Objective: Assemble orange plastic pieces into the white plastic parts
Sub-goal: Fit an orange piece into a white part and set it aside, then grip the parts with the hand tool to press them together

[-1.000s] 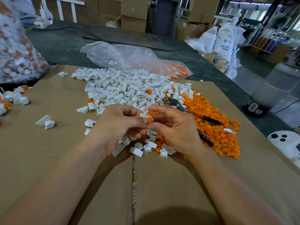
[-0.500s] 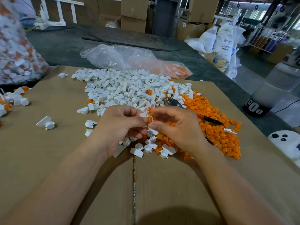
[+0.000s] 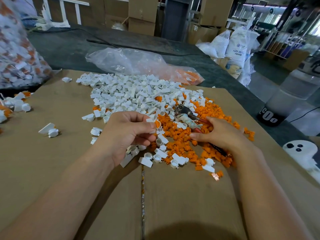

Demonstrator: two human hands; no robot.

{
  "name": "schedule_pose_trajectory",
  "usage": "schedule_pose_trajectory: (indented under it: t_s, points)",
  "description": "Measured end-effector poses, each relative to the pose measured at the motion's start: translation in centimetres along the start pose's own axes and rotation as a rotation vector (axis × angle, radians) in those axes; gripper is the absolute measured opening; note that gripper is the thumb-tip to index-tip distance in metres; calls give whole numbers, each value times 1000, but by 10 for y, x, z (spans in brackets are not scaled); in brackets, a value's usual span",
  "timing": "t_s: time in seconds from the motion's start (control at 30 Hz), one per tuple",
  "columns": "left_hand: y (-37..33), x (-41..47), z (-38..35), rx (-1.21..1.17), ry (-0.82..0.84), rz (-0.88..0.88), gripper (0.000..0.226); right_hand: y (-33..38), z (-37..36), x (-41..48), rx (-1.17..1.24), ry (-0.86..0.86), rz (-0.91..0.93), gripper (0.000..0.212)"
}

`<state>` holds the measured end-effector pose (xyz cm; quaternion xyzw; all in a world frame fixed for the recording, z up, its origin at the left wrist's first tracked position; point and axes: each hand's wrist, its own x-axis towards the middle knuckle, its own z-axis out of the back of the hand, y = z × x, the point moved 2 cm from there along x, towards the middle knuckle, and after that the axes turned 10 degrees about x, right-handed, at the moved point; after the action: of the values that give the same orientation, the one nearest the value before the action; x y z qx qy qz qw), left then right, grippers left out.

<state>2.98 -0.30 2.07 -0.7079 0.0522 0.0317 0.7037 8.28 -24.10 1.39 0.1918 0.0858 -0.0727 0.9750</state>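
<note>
Right hand (image 3: 220, 134): I moved it off the joint pinch, onto the pliers (image 3: 186, 116) handles. Left hand (image 3: 126, 134): now alone pinching white part (image 3: 150, 120) with orange piece (image 3: 158, 123).

The heap of plastic parts (image 3: 131, 94) is white; the pieces (image 3: 216, 115) beside it are bright orange. The cardboard (image 3: 52, 161) over the worktop is plain brown. The pliers (image 3: 187, 116) have red handles (their metal head dull grey, smeared pale). A white sack (image 3: 239, 47) carries blue lettering; a white shape (image 3: 297, 149) bears black dots.

Flattened cardboard (image 3: 52, 161) carries white plastic parts (image 3: 131, 94), orange pieces (image 3: 181, 135) and pliers (image 3: 186, 115).
</note>
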Motion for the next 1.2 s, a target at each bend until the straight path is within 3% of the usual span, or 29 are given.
schedule_pose_trajectory:
  t_s: [0.3, 0.43, 0.53, 0.73, 1.2]
  points:
    - [2, 3, -1, -9, 2, 1, 10, 8, 7, -1, 65, -284, 143, 59]
    - [4, 4, 0, -36, -52, -17, 10, 13, 11, -10, 86, -360, 226, 54]
    - [4, 4, 0, -83, -116, -44, 15, 25, 11, -21, 156, -421, 386, 44]
    - [1, 3, -1, -198, -225, -107, 19, 42, 8, -41, 234, -430, 583, 45]
    - [0, 4, -3, -240, -292, -213, 17, 54, -13, -42, 127, -195, 649, 56]
